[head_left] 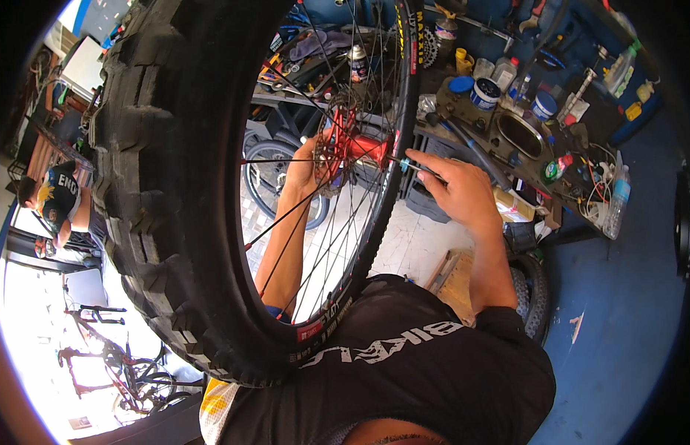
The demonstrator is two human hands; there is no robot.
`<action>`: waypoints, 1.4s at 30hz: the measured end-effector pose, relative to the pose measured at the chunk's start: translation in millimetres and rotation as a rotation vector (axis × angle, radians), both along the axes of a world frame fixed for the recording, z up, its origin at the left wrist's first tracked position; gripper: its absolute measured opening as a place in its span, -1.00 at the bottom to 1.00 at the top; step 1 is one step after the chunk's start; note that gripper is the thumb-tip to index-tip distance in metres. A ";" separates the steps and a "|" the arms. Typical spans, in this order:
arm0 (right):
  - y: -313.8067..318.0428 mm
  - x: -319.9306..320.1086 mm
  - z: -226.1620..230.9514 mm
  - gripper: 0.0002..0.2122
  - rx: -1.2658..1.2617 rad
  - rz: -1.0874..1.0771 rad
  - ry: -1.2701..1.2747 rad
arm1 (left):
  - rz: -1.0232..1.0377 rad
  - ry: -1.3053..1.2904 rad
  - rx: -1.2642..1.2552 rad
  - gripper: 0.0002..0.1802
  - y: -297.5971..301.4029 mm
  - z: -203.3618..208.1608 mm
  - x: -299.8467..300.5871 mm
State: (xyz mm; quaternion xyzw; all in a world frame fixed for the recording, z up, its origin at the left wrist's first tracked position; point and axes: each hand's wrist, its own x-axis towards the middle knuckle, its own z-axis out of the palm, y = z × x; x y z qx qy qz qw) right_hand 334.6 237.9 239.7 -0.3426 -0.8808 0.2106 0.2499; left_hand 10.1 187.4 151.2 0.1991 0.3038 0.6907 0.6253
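A bicycle wheel with a knobby black tyre (174, 185) stands upright in front of my torso, its lower edge by my shirt. At its centre is a red hub (370, 151) with a disc brake rotor (331, 182) on the left side. My left hand (303, 167) reaches in behind the spokes and grips the hub's rotor end; its fingertips are partly hidden. Right of the rim, my right hand (456, 185) is closed on a slim screwdriver-like tool (423, 170) with a teal and dark handle. The tool points at the hub's right end; its tip is hard to make out.
A cluttered workbench (501, 137) runs behind, bearing tubs, bottles and tools. A water bottle (618, 200) stands at its right end. Another bicycle wheel (282, 178) is beyond my left arm. At far left are a person (60, 196) and bicycles (123, 363).
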 end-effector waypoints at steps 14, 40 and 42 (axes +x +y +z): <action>17.5 -5.5 6.5 -0.70 0.002 0.074 -0.059 | 0.024 0.169 0.014 -0.73 4.7 10.9 9.6; 41.4 58.5 -62.8 -0.66 -0.513 0.134 0.313 | 0.100 0.116 -0.140 -0.60 -4.4 -50.9 -29.6; 39.4 72.0 -80.7 -0.66 -0.689 0.149 0.369 | 0.151 0.113 -0.137 -0.66 -13.8 -78.6 -39.3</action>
